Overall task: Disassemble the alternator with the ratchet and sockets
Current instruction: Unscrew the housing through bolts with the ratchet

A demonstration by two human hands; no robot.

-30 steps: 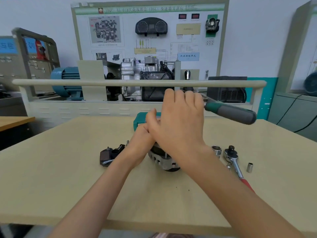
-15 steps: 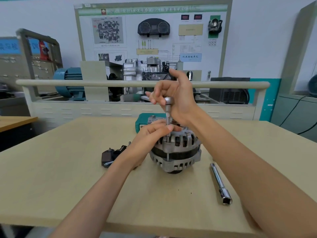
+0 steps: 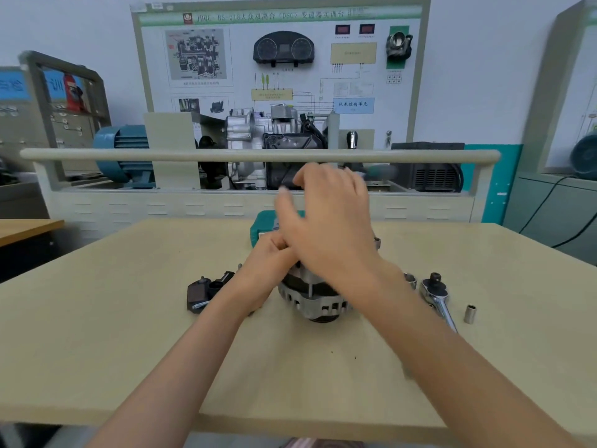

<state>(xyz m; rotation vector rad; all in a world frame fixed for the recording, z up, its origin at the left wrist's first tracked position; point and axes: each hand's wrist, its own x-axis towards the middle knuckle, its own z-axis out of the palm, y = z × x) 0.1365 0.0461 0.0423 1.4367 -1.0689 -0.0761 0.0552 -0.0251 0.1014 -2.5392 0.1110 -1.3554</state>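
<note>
The alternator (image 3: 311, 297) stood on the pale wooden table (image 3: 97, 334), its finned aluminium housing showing beneath both forearms. The left hand (image 3: 269, 263) lay against the alternator's upper left side, fingers curled at the top of the housing; what they pinched, if anything, could not be told, since the other hand covered that spot. The right hand (image 3: 326, 221) was raised above and slightly behind the left, motion-blurred, fingers bent loosely and partly spread; a blurred green shape just beyond its fingertips may have been a tool handle, but whether the hand gripped it could not be told. Right of the hands, apart from the alternator, lay a ratchet (image 3: 437, 297) with its head toward the far edge, a loose socket (image 3: 469, 314) upright just right of its handle, and another socket (image 3: 410, 279) just left of its head. Left of the left wrist lay a black removed component (image 3: 206, 294). A green tool case (image 3: 263, 227) sat directly behind the hands.
</note>
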